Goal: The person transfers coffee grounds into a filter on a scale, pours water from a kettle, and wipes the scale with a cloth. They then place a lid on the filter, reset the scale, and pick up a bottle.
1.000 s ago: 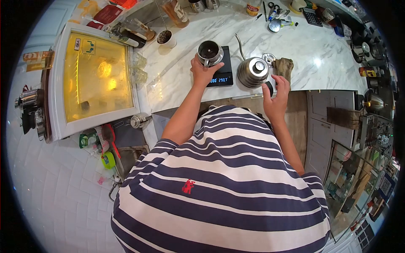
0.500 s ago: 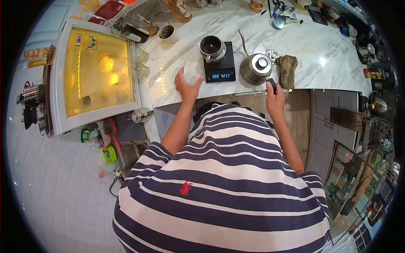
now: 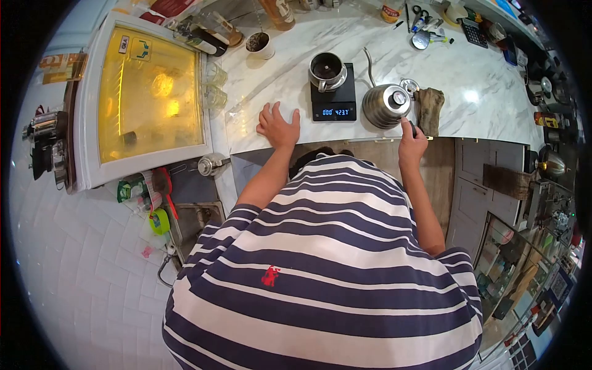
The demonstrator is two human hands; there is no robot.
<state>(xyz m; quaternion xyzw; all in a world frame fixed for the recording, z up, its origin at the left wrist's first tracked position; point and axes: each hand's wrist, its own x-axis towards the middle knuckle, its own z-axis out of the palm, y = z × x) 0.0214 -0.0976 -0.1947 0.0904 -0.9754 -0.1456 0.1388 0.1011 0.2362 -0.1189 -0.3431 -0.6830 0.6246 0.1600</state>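
My right hand is wrapped round the black handle of a steel gooseneck kettle, which stands on the counter with its spout toward the back. My left hand rests near the counter's front edge, fingers apart and holding nothing. Between the hands lies a black digital scale with a lit blue display reading about 423.7. On the scale's far part sits a metal cup-like vessel with dark contents. A folded brown cloth lies just right of the kettle.
A round metal lid-like piece lies behind the kettle. To the left are a white cup of dark grounds, glasses and a yellow-lit cabinet. Scissors and a calculator are at the back right.
The view has shifted, so the counter items appear farther right. My left hand's fingers have turned more forward onto the counter. My right hand stays on the kettle's handle.
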